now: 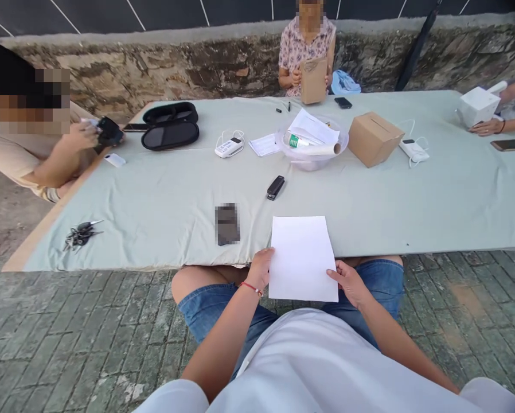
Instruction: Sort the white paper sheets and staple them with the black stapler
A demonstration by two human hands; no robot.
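Between my hands is a white sheet of paper (pixel 303 258), its far part over the table and its near part above my lap. My left hand (pixel 261 267) grips the paper's left edge, with some fingers hidden beneath it. On the opposite edge, my right hand (pixel 347 281) pinches the sheet with the thumb on top. Just beyond the paper lies a black stapler (pixel 276 187). To the left of the sheet is a dark, blurred flat object (pixel 227 223).
A plastic bowl (pixel 311 163) holds papers and a roll, beside a cardboard box (pixel 375 137). Keys (pixel 82 235) lie near the table's left corner. An open black case (pixel 170 135) sits farther back. Other people occupy the left, far and right sides of the cloth-covered table (pixel 154 183).
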